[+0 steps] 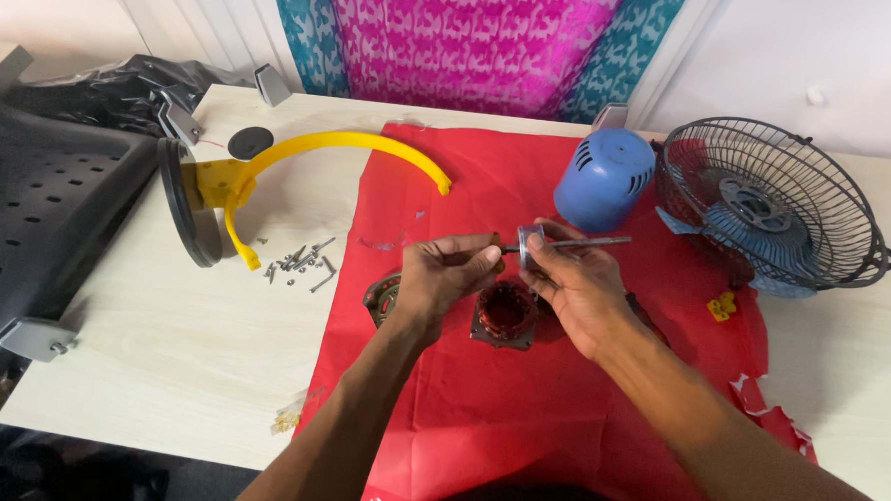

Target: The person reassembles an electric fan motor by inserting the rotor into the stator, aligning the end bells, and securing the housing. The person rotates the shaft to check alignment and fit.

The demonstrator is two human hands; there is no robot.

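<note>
– What are the hands doing?

– The left hand (445, 271) pinches the left end of a fan motor rotor shaft (566, 243) between thumb and fingertips. The right hand (574, 286) grips the same piece around its small metal rotor block (529, 234), thumb on top.

– Which way does the shaft lie?

– Its long axis runs nearly level, left to right across the view. The longer bare end sticks out past the right hand and points right, toward the wire fan guard (773, 205). It is held in the air above the red cloth (518, 414).

– What is under it?

– Just below the hands sits the motor stator (506, 315) with copper windings, resting on the cloth. A round metal housing part (381, 300) lies partly behind the left wrist.

– Farther out?

– A blue motor cover (605, 179) stands behind the hands, beside the guard. To the left, on the pale table (161, 348), loose screws (300, 262) lie near a yellow fan stand (269, 173).
</note>
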